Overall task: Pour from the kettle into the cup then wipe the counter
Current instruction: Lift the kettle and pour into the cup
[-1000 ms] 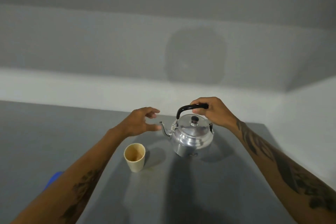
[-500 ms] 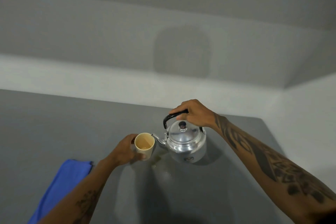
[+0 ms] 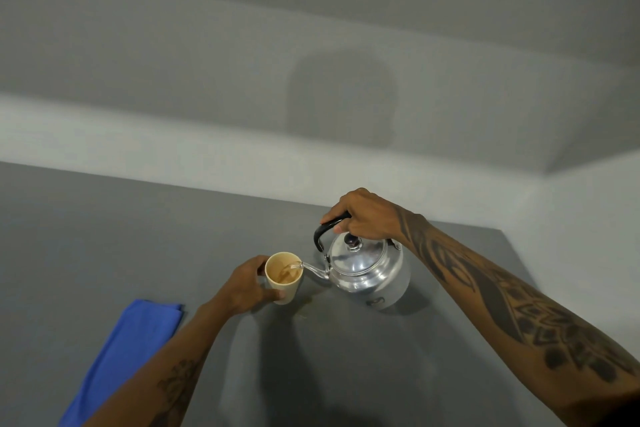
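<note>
Nearest the person, a folded blue cloth (image 3: 121,357) lies flat on the grey surface (image 3: 104,236), below and to the left of the left hand (image 3: 247,288) and well apart from it; it came into sight only over the last second as the head dipped, and it is untouched.

Just beyond it, the left hand is wrapped around the side of the tan cup (image 3: 283,277), fingers curled on the wall, thumb at the front. A second ago this hand hovered spread above the cup with nothing in it; half a second ago it had closed on the cup and drawn it up beside the spout.

To the right of the cup, the right hand (image 3: 363,217) is clenched on the black handle of the silver kettle (image 3: 367,270), as it was throughout. The kettle now leans spout-down toward the cup, its far base still resting on the surface, and a thin stream runs from the spout tip over the rim into the cup, where brownish liquid shows. The spout tip sits at the rim.

So pouring has begun. A few pale drops or smears lie on the surface just below the cup and kettle, likely what the cloth will be needed for once the kettle is set level again.
</note>
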### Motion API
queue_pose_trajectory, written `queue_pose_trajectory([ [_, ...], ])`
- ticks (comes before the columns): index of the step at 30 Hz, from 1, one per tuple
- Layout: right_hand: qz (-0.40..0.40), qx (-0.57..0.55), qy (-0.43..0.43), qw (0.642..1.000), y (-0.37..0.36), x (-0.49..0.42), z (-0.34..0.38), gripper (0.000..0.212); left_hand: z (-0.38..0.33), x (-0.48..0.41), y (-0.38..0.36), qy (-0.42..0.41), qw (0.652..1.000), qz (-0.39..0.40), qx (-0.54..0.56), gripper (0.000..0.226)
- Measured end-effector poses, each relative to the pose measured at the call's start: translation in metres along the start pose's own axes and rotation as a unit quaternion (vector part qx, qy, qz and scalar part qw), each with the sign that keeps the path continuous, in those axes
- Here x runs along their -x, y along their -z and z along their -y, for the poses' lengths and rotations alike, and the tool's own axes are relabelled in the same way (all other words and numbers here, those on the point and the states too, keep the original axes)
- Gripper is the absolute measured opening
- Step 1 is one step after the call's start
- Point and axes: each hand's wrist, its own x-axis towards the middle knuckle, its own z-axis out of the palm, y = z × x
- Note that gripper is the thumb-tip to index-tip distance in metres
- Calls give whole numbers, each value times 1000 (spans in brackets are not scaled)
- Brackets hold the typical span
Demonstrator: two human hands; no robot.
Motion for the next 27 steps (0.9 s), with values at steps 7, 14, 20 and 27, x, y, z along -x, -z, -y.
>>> queue_pose_trajectory([
  [7,14,15,-1,1000,4,-3,2,30,2,-1,0,-6,1000,3,-2,73],
  [14,19,26,-7,999,6,-5,2,30,3,-1,1,-7,1000,2,2,75],
  [20,23,30,-9,999,6,-6,2,30,3,-1,1,-7,1000,5,7,73],
  [27,22,34,-7,999,8,-9,1,30,2,-2,2,-7,1000,6,12,70],
])
